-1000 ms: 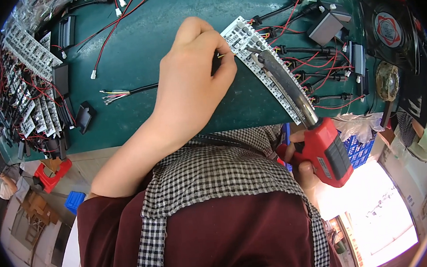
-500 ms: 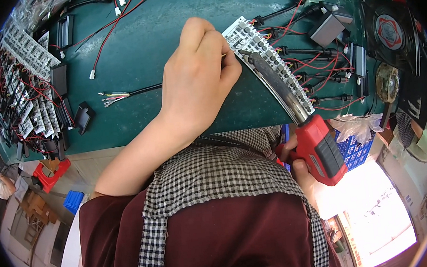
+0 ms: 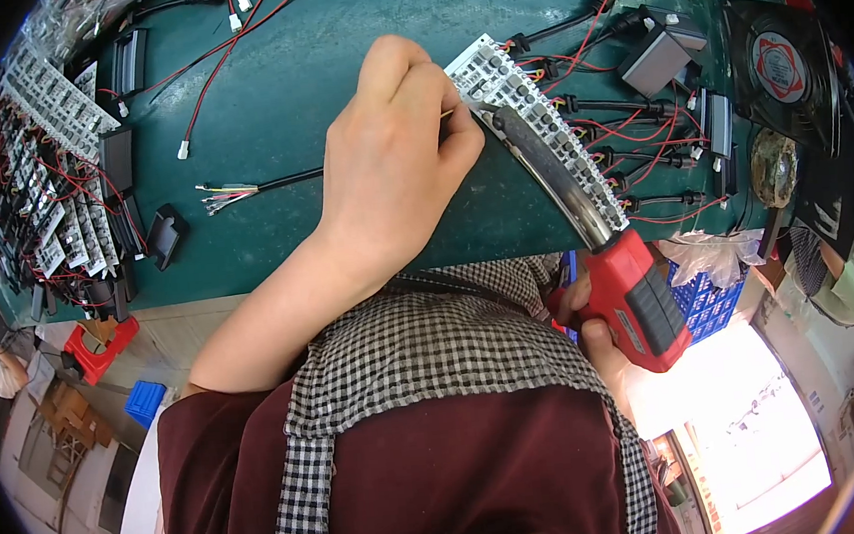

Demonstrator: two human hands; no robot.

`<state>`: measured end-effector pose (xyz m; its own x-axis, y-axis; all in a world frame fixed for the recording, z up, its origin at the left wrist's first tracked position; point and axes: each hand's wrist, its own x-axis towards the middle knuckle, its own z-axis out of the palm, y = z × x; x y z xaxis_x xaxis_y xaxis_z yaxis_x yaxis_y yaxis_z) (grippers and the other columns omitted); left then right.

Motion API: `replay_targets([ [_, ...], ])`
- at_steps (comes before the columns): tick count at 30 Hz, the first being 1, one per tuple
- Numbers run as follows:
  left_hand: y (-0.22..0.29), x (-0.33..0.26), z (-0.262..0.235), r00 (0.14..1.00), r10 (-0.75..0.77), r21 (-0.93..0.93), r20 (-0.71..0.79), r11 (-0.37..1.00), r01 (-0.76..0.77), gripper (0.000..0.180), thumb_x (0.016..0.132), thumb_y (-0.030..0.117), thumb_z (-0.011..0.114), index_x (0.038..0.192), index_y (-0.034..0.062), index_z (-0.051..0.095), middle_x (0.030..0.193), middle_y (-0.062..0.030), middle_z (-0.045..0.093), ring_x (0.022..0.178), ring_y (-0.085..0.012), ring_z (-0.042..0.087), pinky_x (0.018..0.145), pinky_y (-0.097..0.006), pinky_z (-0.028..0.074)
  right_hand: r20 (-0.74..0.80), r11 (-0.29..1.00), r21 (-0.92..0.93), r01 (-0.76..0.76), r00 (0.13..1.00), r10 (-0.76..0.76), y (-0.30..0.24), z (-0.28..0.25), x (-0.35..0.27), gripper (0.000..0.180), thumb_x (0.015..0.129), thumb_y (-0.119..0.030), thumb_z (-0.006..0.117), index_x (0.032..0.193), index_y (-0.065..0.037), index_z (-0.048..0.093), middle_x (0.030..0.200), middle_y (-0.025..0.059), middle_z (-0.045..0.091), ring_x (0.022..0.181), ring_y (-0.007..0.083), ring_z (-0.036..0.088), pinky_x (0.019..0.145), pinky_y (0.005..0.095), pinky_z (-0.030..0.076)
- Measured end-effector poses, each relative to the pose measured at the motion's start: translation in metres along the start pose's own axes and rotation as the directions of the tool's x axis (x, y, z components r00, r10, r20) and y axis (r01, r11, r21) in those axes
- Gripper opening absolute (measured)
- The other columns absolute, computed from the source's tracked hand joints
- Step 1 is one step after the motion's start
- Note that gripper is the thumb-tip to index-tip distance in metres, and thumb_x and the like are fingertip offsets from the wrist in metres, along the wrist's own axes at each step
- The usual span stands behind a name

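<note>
My left hand [image 3: 386, 155] is closed in a pinch on a black cable [image 3: 292, 179] whose thin wires point at the edge of a white circuit board [image 3: 535, 108]. The cable's other end lies left of the hand, its bare wire ends [image 3: 229, 193] fanned out. My right hand [image 3: 598, 339] grips a red and black soldering gun [image 3: 640, 300]. Its long dark barrel slants up along the board's near edge, the tip close to my left fingertips. Those fingertips hide part of the wires, so I cannot tell whether tip and wire touch.
Several black cables [image 3: 625, 106] with red leads run from the board's right side to dark housings [image 3: 722, 128]. A square fan [image 3: 782, 63] stands at the right. Stacked boards [image 3: 53, 106] crowd the left; loose red wires [image 3: 220, 52] lie at the back.
The soldering gun has shifted very slightly left, its tip drawing a little nearer my left fingertips. My left hand and the board look almost unchanged.
</note>
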<state>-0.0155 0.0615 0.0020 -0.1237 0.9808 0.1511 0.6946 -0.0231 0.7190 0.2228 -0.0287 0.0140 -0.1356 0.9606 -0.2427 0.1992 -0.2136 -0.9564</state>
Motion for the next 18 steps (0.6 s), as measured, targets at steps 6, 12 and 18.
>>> replay_targets([
  [6,-0.001,0.000,0.000,1.000,-0.014,-0.015,0.010,1.000,0.014,0.011,0.071,0.001,0.065,0.076,0.0034,0.056,0.088,-0.0034,0.052,0.064,-0.0120,0.054,0.052,-0.023,0.044,0.060,0.998,-0.048,-0.040,0.997,0.043,-0.002,-0.002,0.001,0.054,0.074,-0.049,0.072,0.097,0.000,0.064,0.073,0.0036,0.063,0.073,0.0202,0.061,0.081,0.0350,0.046],
  [12,0.000,0.000,0.000,1.000,-0.010,-0.007,0.010,1.000,0.010,0.011,0.071,0.001,0.065,0.076,0.0031,0.056,0.088,-0.0035,0.052,0.064,-0.0121,0.055,0.052,-0.023,0.044,0.059,0.990,-0.113,-0.084,0.994,0.091,-0.013,-0.004,0.001,0.056,0.074,-0.049,0.071,0.099,0.000,0.065,0.075,0.0042,0.064,0.074,0.0200,0.062,0.081,0.0345,0.047],
  [18,0.000,0.000,0.000,1.000,-0.014,-0.010,0.012,1.000,0.014,0.010,0.070,0.000,0.064,0.075,0.0029,0.055,0.088,-0.0037,0.052,0.063,-0.0120,0.055,0.052,-0.023,0.044,0.090,0.986,-0.094,-0.139,0.985,0.148,-0.011,-0.010,-0.004,0.060,0.074,-0.049,0.071,0.106,0.000,0.063,0.099,0.0127,0.066,0.089,0.0277,0.065,0.084,0.0376,0.048],
])
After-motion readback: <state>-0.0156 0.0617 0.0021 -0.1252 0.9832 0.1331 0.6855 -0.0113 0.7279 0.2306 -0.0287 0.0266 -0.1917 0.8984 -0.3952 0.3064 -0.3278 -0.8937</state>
